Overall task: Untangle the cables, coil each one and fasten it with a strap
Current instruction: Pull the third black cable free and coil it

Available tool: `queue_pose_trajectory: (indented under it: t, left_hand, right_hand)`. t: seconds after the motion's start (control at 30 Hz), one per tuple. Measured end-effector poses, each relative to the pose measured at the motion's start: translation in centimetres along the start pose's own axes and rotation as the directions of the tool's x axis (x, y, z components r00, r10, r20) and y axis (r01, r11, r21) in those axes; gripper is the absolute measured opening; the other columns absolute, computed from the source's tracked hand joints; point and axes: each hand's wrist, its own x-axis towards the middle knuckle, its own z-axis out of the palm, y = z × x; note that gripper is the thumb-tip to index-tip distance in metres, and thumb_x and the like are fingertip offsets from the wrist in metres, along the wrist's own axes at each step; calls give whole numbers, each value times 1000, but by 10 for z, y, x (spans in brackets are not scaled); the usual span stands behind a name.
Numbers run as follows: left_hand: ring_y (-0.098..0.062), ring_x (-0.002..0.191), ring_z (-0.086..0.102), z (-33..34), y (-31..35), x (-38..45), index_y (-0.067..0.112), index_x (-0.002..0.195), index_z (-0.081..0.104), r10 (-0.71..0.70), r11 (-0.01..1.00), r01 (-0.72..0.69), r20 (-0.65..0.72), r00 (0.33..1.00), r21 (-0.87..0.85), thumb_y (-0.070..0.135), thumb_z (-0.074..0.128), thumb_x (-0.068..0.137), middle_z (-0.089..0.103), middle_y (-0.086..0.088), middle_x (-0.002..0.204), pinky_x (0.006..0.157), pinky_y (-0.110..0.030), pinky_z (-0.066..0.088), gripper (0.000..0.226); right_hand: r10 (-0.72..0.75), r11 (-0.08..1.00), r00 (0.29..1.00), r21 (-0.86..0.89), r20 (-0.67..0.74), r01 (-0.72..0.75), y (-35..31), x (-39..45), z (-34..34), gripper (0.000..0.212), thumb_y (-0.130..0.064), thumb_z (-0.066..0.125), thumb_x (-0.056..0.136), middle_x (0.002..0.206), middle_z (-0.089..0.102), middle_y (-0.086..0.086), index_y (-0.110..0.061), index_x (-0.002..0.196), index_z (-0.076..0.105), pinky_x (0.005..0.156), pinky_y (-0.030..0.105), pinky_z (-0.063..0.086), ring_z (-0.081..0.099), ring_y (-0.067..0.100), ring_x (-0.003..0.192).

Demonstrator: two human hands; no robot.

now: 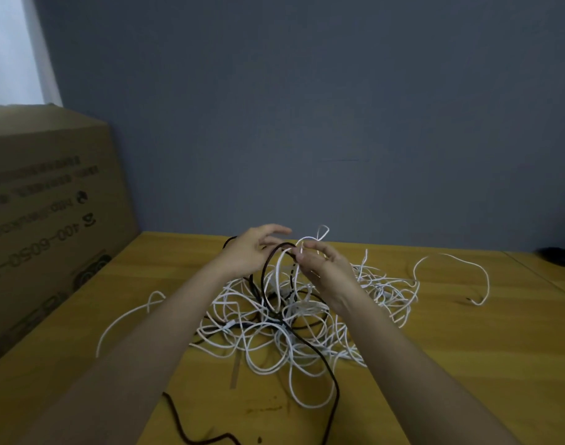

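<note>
I see both hands raised over a loose heap of thin white cables (294, 319) on the yellow wooden surface (467, 364). My right hand (326, 268) pinches a white loop; my left hand (249, 252) curls around a dark braided cable (274, 261).

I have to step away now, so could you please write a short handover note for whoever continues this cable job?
Left hand: raised over the pile, holding a loop of the dark brown braided cable.
Right hand: pinching a thin white cable at the top of that loop.
Tangled heap of white cables: lying on the yellow wooden table, with the dark cable threaded through it and trailing towards the near edge.
Large brown cardboard box: standing on the left.
Done: nothing coiled; no strap visible.
Left: separate every cable, coil each, strap each.
</note>
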Motion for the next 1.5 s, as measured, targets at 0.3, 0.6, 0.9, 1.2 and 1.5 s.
queue_pose_trajectory:
  t: [0.3, 0.6, 0.9, 1.2, 1.5]
  left_hand:
    - [3, 60, 56, 9, 7, 10, 18, 91, 75, 33, 955, -15, -56, 998, 298, 36, 65, 89, 67, 5, 73, 51, -10, 35, 20]
    - [-7, 89, 56, -17, 14, 13, 16, 105, 72, 19, 895, -22, 13, 1000, 445, 26, 63, 92, 65, 8, 94, 75, -22, 39, 19]
    - [-18, 83, 54, -51, 58, 37, 5, 102, 64, 146, 956, -28, -390, 909, 291, 14, 51, 98, 59, -6, 95, 74, -27, 41, 17]
    - [-5, 76, 64, -41, 113, 53, 17, 94, 54, 138, 980, -174, -299, 944, -100, 13, 44, 101, 61, 8, 89, 66, -23, 57, 13]
    - [-13, 96, 56, -87, 132, 61, 11, 108, 47, 132, 976, -206, -562, 817, -70, 17, 30, 105, 58, 1, 102, 85, -27, 45, 19]
  right_hand:
    - [-266, 645, 947, -697, 179, 313, -10, 4, -11, 27, -11, 72, 83, 105, 55, -6, -24, 106, 62, 79, 20, 49, 58, 6, 94]
    - [-426, 284, 836, -826, 346, 487, -21, 12, -24, 7, -19, 69, 86, 82, 66, -8, -15, 92, 69, 71, 28, 49, 61, 7, 75]
    - [88, -376, 955, -878, 284, 296, -70, 17, -26, 50, 1, 44, 88, 122, 62, 7, -25, 127, 60, 69, 28, 45, 60, 21, 92]
    - [-200, 586, 920, -711, 338, 389, -60, 17, 52, 18, -20, 57, 96, 84, 61, -1, -6, 104, 63, 65, 26, 45, 57, 14, 77]
    - [-392, 886, 918, -294, -62, 359, -135, 47, 74, 15, -2, 50, 97, 63, 58, 11, 5, 88, 59, 47, 17, 51, 57, 6, 39]
